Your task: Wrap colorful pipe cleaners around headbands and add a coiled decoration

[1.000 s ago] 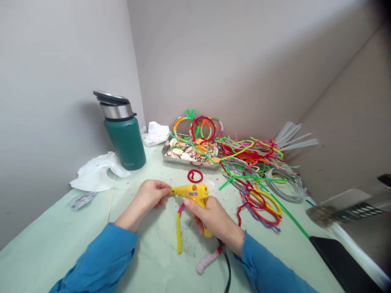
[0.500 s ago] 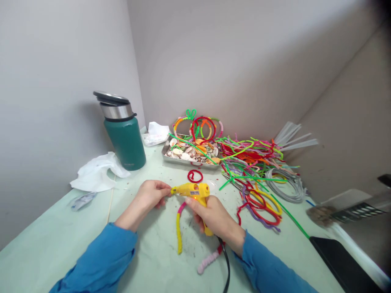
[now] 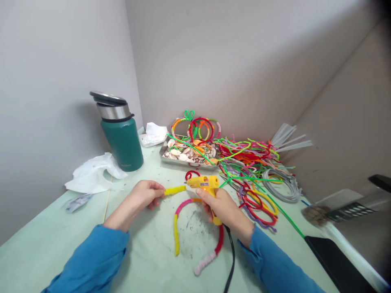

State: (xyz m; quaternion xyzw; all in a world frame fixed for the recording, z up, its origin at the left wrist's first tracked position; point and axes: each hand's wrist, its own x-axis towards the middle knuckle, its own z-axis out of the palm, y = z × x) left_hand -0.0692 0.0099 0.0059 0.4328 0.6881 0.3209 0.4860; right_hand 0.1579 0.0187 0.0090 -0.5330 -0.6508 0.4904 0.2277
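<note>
My left hand (image 3: 149,193) pinches one end of a short yellow pipe cleaner piece (image 3: 175,190), which points right. A yellow hot glue gun (image 3: 201,182) is gripped in my right hand (image 3: 218,203), its nozzle facing left beside the yellow piece's free end. A black cord (image 3: 231,260) trails from the handle toward me. Below lies a curved, wrapped pipe cleaner ring (image 3: 176,234) with an open gap, coloured yellow, pink, orange, red and pale lilac; my right hand covers part of it. A small red pipe cleaner coil (image 3: 188,174) sits behind the gun.
Behind is a metal tray (image 3: 171,160) of shells, with finished rings (image 3: 210,122) standing above it. To the right spread loose pipe cleaners (image 3: 244,152), grey wire (image 3: 282,191) and clear glue sticks (image 3: 284,134). A green bottle (image 3: 124,142) and white tissue (image 3: 88,175) stand left.
The glue gun has moved right, away from my left hand, uncovering the yellow piece and more of the ring. The whole view has shifted slightly.
</note>
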